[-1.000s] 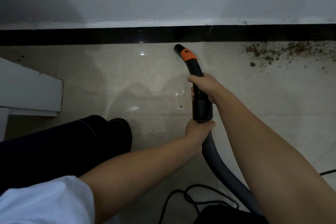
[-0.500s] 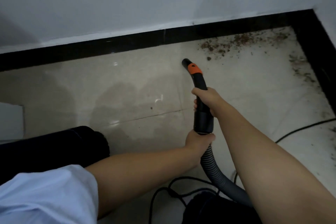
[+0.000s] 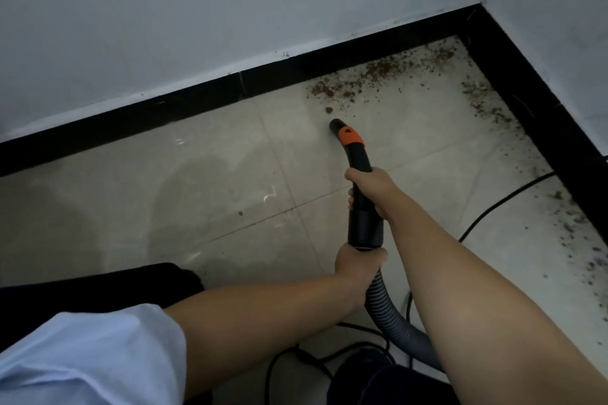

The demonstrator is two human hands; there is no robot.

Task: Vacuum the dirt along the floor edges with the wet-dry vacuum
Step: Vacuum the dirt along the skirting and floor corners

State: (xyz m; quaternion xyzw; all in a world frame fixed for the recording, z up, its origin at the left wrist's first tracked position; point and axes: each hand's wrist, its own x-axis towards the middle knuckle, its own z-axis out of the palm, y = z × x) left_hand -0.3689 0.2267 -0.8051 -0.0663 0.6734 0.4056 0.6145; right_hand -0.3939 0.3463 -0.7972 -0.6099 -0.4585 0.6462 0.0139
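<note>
— Where was I?
— Both hands gripped the vacuum: right hand (image 3: 370,189) on the wand (image 3: 360,174), left hand (image 3: 357,265) at the hose (image 3: 388,316).
— Next?
— I judged pushing the nozzle (image 3: 336,125) ahead into the dirt (image 3: 371,74) beyond my hands.

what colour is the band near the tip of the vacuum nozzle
Orange band on the black plastic nozzle, clearest in the head view.

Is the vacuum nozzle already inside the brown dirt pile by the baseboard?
No: the nozzle sits on bare tile, just short of the dirt pile along the baseboard.
</note>
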